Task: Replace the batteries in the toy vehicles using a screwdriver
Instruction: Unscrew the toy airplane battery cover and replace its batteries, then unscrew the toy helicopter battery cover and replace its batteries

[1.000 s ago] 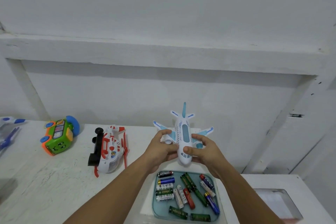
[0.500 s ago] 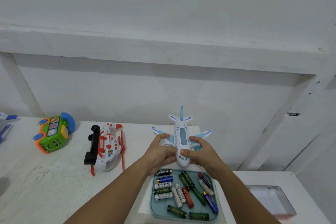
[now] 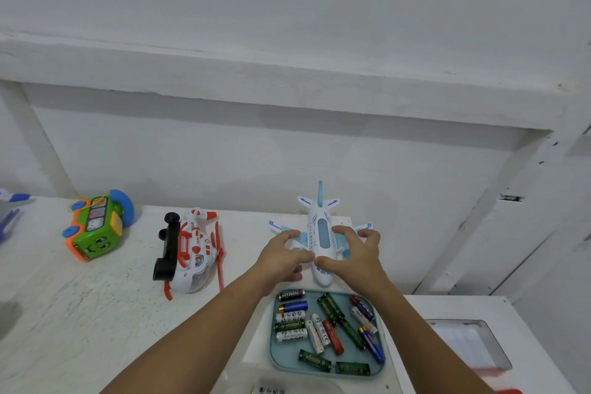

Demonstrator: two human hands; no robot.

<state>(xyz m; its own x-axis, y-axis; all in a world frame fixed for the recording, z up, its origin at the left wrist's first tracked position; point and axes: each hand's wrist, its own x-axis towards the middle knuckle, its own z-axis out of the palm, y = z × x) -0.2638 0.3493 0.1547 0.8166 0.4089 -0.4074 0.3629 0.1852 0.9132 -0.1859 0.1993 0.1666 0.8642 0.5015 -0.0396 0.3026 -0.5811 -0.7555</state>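
Observation:
A white and light-blue toy airplane (image 3: pixel 321 230) sits nose toward me at the back of the white table (image 3: pixel 80 313), just beyond the tray. My left hand (image 3: pixel 279 254) holds its left side, thumb against the fuselage and fingers on the wing. My right hand (image 3: pixel 355 253) grips the right side, with the thumb near the nose and fingers arched over the body and wing. A teal tray (image 3: pixel 273 358) in front of the plane holds several loose batteries (image 3: pixel 323 326). No screwdriver is in view.
A white and red toy helicopter (image 3: pixel 195 253) lies left of the plane. A green and orange toy bus (image 3: pixel 94 227) stands further left, and a blue-white toy (image 3: pixel 9 202) shows at the left edge. A clear container (image 3: pixel 470 342) sits at the right.
Both hands have lowered the airplane toward the table and slightly away from me. My fingers are more spread over its wings than before.

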